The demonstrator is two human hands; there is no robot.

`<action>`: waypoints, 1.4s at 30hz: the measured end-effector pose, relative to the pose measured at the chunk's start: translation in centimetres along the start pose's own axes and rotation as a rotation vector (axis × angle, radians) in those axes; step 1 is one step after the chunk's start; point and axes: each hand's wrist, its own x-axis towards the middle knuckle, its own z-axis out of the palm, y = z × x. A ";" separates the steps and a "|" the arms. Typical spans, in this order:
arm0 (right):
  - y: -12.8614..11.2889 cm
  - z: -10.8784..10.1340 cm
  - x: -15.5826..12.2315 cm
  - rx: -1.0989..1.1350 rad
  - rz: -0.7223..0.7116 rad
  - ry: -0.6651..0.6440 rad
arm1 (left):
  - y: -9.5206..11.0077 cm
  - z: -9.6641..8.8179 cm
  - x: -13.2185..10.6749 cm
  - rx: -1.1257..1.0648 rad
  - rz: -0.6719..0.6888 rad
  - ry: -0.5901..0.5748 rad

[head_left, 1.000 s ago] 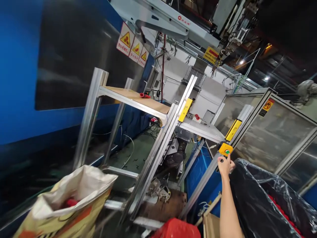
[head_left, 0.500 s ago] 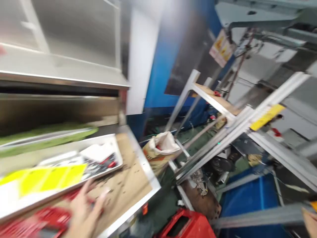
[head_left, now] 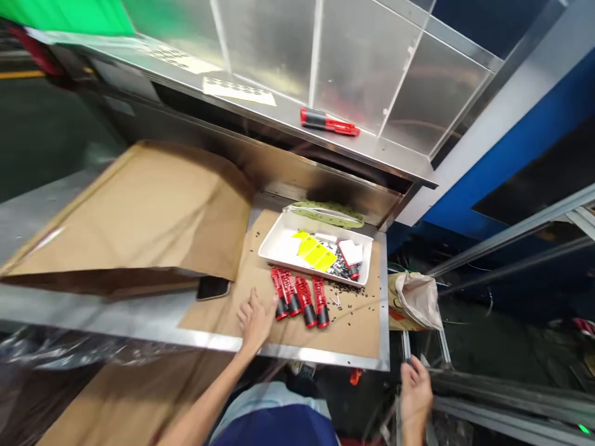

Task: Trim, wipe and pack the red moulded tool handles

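Four red cylinders (head_left: 305, 298) lie parallel, black ends toward the person.

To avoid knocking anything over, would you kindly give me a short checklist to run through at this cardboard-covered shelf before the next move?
1. Four red tubes lying side by side on the cardboard: ok.
2. White tray sitting flat, not tipped: ok.
3. Cardboard free of loose parts: not ok, black bits are scattered around the tubes.
4. Left hand apart from the nearest tube: cannot tell, its fingers are right beside it.
5. Right hand holding the metal rail: cannot tell, it is off the shelf, close to the rail.
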 end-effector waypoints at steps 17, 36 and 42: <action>-19.3 21.8 16.6 -0.291 -0.259 -0.580 | 0.0 4.2 -0.7 0.122 -0.158 0.287; -21.6 16.4 6.0 0.502 -0.245 -1.124 | 3.7 -8.4 -8.6 -1.678 -0.698 -0.242; -23.7 15.2 2.9 0.073 -0.933 -0.847 | 7.5 -8.1 -9.7 -1.675 -0.579 -0.567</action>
